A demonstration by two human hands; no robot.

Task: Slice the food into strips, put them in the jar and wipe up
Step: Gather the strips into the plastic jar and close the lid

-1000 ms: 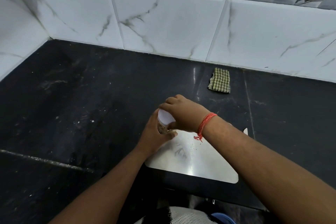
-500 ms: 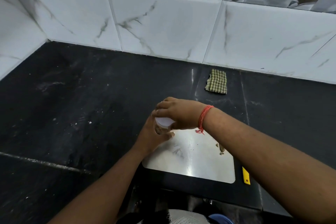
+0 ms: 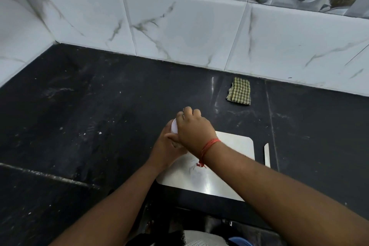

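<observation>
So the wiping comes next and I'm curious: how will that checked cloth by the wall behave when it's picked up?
The checked cloth lies folded in soft layers with a rumpled edge, so it will probably go floppy and unfold when lifted. It looks thin, so likely light. It lies flat on the counter, so it shouldn't roll or tip.

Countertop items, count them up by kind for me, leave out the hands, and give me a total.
Jar with white lid: 1
Cutting board: 1
Knife: 1
Checkered cloth: 1
Total: 4
</observation>
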